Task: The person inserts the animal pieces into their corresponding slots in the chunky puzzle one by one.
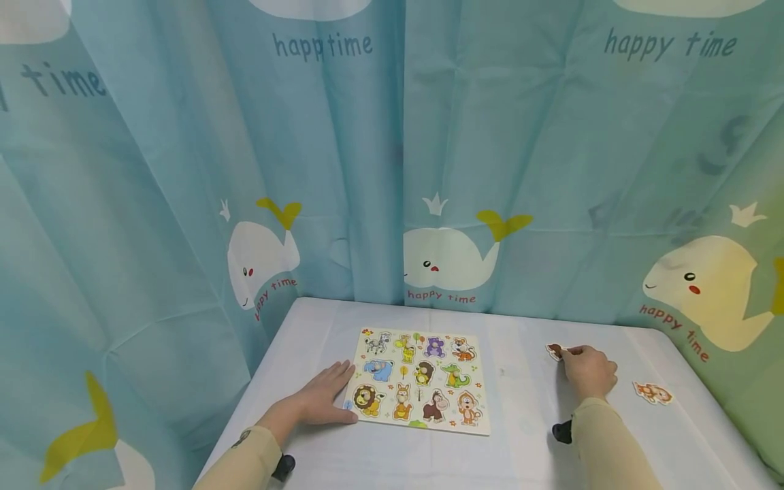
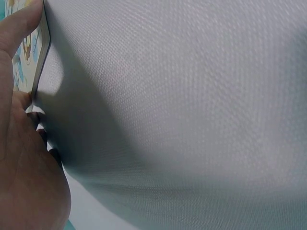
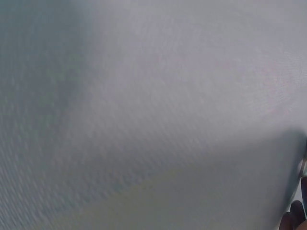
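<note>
A square animal puzzle board [image 1: 416,425] lies on the white-covered table, with a zebra, a giraffe, a lion, a crocodile and several other animals on its face. My left hand [image 1: 321,395] rests along its left edge, fingers extended and thumb at the near corner. In the left wrist view, that thumb [image 2: 19,28] overlaps the board's edge. Well to the right of the board, my right hand [image 1: 589,371] pinches a small brown-and-white puzzle piece [image 1: 554,350] by its right side, partly hidden under the fingertips. The right wrist view catches just a few fingers [image 3: 296,211] at its lower right corner.
A second puzzle piece [image 1: 652,393], orange and white, lies on the table [image 1: 514,381] to the right of my right hand. Behind the table hangs a blue curtain [image 1: 367,170] with whale prints, which also runs along both sides.
</note>
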Demonstrator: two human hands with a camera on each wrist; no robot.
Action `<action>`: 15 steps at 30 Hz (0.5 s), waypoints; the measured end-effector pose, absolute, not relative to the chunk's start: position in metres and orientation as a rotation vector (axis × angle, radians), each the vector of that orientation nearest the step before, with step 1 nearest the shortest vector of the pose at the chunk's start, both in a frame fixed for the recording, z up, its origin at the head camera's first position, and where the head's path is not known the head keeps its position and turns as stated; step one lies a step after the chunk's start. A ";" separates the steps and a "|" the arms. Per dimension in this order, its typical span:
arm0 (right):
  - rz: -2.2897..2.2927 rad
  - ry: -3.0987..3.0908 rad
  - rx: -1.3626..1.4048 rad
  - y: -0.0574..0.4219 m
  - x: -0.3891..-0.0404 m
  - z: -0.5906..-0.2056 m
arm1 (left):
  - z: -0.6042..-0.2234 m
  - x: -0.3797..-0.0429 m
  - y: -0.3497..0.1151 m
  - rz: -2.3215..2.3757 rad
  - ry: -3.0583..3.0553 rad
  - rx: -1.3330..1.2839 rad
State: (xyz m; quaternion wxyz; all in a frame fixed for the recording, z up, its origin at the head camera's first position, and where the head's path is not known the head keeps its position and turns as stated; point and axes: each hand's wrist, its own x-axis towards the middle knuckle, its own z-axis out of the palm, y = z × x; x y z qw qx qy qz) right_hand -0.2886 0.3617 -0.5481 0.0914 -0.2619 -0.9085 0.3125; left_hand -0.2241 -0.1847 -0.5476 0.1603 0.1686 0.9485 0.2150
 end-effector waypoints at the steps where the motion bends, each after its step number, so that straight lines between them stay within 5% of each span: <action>1: 0.929 -2.695 -0.778 0.361 -0.288 -0.548 | -0.548 -0.224 -0.185 0.617 2.710 0.481; 15: 0.885 -2.658 -0.788 0.357 -0.288 -0.550 | -0.546 -0.223 -0.184 0.628 2.715 0.478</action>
